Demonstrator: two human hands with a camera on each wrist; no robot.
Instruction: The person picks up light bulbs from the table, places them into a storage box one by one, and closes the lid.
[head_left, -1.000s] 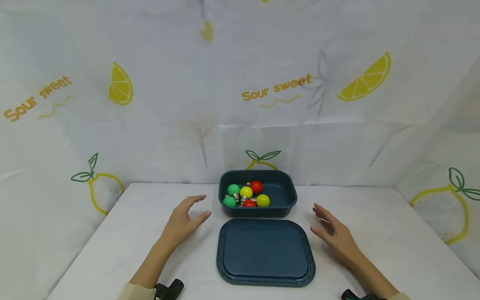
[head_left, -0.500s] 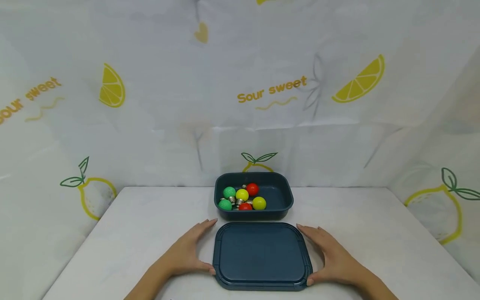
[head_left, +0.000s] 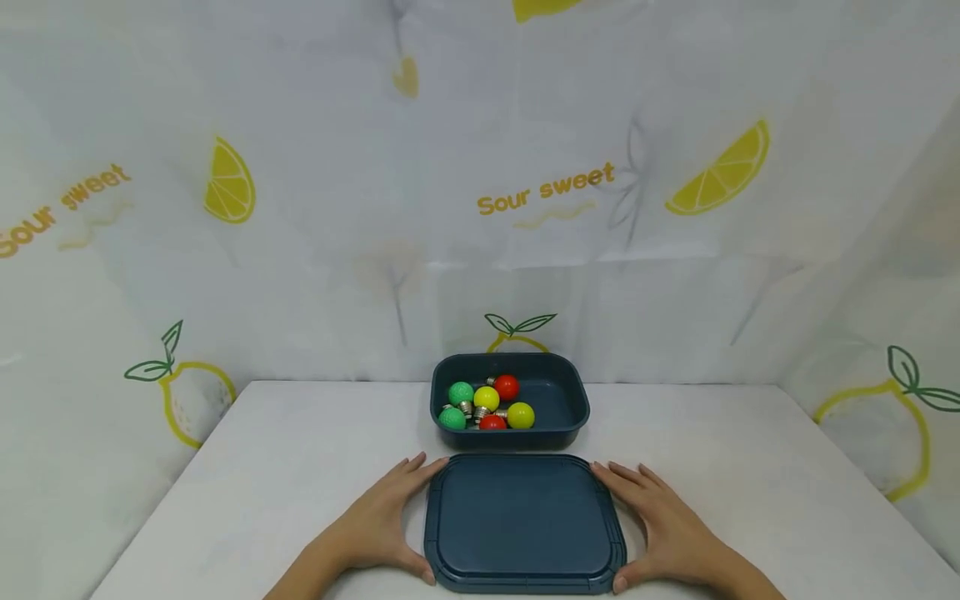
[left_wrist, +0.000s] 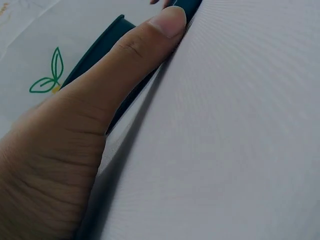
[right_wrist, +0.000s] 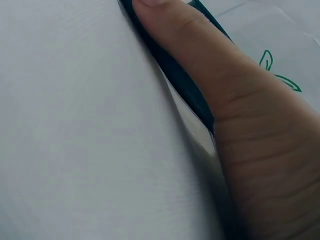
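A dark blue rectangular lid (head_left: 525, 525) with rounded corners lies in front of me in the head view. Along its left side is my left hand (head_left: 378, 521), fingertips at the far corner and thumb at the near one. My right hand (head_left: 667, 533) grips the opposite side the same way, thumb low and fingers high. In the left wrist view the thumb (left_wrist: 140, 47) presses against the lid's dark edge. The right wrist view likewise has the thumb (right_wrist: 180, 30) along the lid edge (right_wrist: 182, 82). The other fingers are mostly hidden in both wrist views.
Just behind the lid stands a matching dark blue box (head_left: 555, 406). Green bulbs (head_left: 461, 393), yellow bulbs (head_left: 521, 415) and red bulbs (head_left: 507, 387) lie mostly in its left half. White cloth with lemon prints (head_left: 337, 208) hangs behind the white table (head_left: 720, 450).
Both hands have come down and inward from beside the box to the lid's two sides, their fingers now at its corners. The view has tilted slightly. The box and bulbs are as before.
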